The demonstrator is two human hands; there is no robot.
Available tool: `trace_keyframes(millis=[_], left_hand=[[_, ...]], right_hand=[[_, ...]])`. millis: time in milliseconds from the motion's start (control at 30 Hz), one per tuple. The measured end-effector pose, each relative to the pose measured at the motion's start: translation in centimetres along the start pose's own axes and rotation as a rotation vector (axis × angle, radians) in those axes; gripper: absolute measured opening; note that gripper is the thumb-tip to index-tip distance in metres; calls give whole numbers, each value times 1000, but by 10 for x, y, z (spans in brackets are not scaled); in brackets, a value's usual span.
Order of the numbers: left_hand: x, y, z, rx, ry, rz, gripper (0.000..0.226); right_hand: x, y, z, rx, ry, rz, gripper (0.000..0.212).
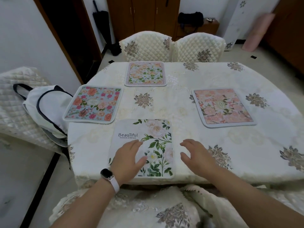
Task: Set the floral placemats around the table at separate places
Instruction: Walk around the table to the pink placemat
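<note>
A cream tablecloth [213, 142] spans the view; quilted chairs [148, 46] stand beyond it, and a white bag [47, 107] sits at the left. Four floral placemats [223, 106] lie apart. The nearest placemat [158, 129] reads "BeauTiful". The left hand [130, 159] lies open on it, and the right hand [195, 155] hovers beside it, fingers relaxed and empty.

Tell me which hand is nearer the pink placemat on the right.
Right. The right hand is over the tablecloth, short of the pink placemat; the left hand lies on the white placemat, farther left.

bare forearms; left wrist [109, 178] wears a dark-faced watch, pale strap.
</note>
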State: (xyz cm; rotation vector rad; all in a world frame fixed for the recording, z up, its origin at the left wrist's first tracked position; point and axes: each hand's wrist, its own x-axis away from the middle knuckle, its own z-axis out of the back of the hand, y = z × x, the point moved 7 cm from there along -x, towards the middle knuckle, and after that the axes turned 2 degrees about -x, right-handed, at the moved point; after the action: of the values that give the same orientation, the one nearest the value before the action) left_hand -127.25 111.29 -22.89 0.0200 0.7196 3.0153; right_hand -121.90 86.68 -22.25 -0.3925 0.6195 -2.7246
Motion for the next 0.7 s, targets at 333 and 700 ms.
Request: trace_keyframes(millis=[333, 700], left_hand=[[-22, 163, -5, -262, 132, -58, 48], [-38, 297, -40, -394, 136, -18, 51]], right_hand=[[40, 64, 117, 163, 46, 250, 51], [75, 175, 194, 235, 18, 321, 54]])
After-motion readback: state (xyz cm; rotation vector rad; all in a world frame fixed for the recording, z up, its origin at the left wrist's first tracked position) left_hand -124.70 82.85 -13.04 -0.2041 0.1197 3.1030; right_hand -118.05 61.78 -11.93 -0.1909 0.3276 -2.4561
